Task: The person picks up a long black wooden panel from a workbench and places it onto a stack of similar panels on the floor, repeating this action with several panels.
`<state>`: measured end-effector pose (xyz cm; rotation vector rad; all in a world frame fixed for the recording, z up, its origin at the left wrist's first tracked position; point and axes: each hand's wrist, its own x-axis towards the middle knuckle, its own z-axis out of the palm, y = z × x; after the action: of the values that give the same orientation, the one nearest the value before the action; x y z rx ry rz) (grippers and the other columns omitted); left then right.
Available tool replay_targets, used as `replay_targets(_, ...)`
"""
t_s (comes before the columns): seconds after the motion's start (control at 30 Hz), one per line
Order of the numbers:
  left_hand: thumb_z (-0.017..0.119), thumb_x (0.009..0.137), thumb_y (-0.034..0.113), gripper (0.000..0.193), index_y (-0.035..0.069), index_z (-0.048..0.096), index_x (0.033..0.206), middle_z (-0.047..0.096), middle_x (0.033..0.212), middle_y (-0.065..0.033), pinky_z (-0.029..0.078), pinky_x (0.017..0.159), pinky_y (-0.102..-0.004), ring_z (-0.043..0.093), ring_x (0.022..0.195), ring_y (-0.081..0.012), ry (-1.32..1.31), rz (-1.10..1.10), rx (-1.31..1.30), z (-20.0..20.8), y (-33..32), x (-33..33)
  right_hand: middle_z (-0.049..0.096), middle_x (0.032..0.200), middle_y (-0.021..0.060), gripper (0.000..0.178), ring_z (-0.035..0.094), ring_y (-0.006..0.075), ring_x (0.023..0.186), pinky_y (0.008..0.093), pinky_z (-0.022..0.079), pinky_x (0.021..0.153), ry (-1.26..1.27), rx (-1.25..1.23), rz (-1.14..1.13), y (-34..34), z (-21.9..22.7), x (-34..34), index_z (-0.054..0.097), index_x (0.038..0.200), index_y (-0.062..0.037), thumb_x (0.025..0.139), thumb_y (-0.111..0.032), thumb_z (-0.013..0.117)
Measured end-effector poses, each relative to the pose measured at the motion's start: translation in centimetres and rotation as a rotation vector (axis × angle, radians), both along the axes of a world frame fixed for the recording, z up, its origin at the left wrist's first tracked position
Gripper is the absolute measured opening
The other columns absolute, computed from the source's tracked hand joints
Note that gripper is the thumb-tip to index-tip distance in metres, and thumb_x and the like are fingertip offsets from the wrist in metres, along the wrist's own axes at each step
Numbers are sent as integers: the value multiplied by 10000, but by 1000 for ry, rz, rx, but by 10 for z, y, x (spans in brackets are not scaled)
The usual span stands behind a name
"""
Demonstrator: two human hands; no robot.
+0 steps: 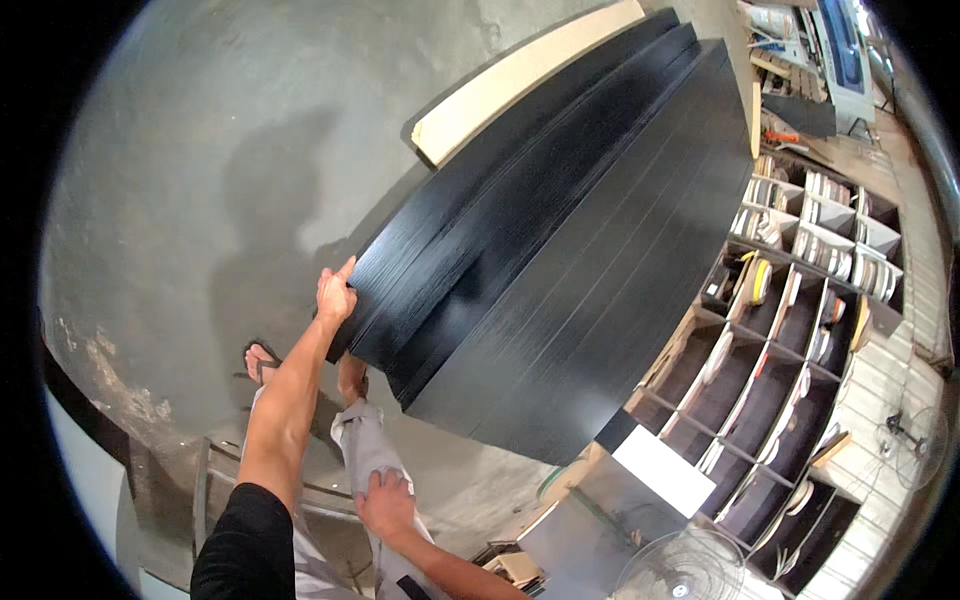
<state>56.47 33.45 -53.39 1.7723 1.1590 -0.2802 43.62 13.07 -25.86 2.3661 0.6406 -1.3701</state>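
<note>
Sleeve (pixel 243 545), blk boards (pixel 560 245) R of L grip (pixel 336 292)

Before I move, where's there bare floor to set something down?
The widest free patch is the grey floor left of the pale board, black wood-grain panels and your left hand, beyond your sandalled foot. It's crowded right of the panels, with pigeonhole shelving and a wire-guarded fan.

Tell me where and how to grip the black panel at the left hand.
Probably best by the near-left corner of the black panel, coming from the person's left, where the left hand touches it: that corner lies exposed beside the floor, and the panel's long shape suggests supporting the near end too.
</note>
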Motion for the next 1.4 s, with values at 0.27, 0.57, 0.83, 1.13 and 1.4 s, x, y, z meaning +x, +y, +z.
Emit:
replay_targets(0.27,631,674,150,559,294,554,1208,520,1039,-135,434,814,-447,483,984,-341,25,-15,290,1,-8,9,436,1204,189,538,462,381,1074,496,460,824,58,-94,95,1,-4,16,449,1212,-57,787,-369,557)
replay_targets(0.57,697,734,242,795,-62,256,1321,434,1223,-281,356,962,-440,443,1111,-417,254,979,-112,-7,-66,-96,445,1173,180,477,479,364,1014,493,480,728,75,-40,168,13,-3,26,489,1084,-50,743,-364,604)
replay_targets(0.83,648,806,147,259,28,496,979,590,805,-93,432,412,-337,556,604,-201,-78,1369,-638,25,-64,-61,453,1175,179,502,474,376,1036,492,482,719,57,-38,226,1,-9,45,491,1105,-56,739,-379,609)
replay_targets(1.13,672,788,172,292,-27,582,981,646,937,-144,481,708,-341,613,780,-222,106,1172,-348,-32,-94,-25,447,1191,178,504,470,385,1053,508,478,739,64,-51,186,6,-10,60,503,1121,-62,737,-374,600)
replay_targets(1.4,659,788,319,542,-77,492,1119,596,1031,-253,511,728,-367,636,839,-305,250,1016,-666,16,-58,-21,475,1195,188,504,500,382,1037,464,467,817,24,-71,154,1,-10,62,525,1131,-60,738,-359,624)
